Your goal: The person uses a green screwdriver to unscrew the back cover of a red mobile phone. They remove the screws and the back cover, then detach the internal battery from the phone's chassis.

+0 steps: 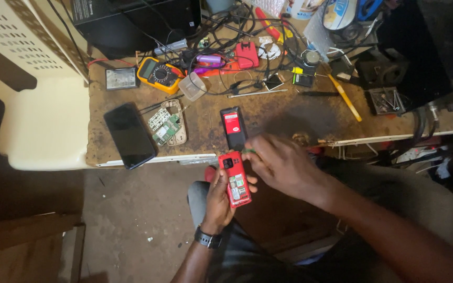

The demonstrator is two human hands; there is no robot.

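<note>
My left hand point(217, 202) holds a small red phone point(234, 179) with its back cover off, the inner parts showing. A black watch sits on that wrist. My right hand point(281, 162) is closed over the phone's top right corner, gripping a thin green-tipped tool point(249, 151) against it. Just beyond, on the worn wooden bench point(289, 112), lies a black battery with a red label point(233, 127).
On the bench lie a black smartphone point(129, 135), an opened phone shell with a green circuit board point(168, 124), a yellow multimeter point(158, 75), a clear plastic cup point(192, 86), a yellow-handled tool point(345, 97) and tangled cables. A cream plastic chair point(32, 89) stands left.
</note>
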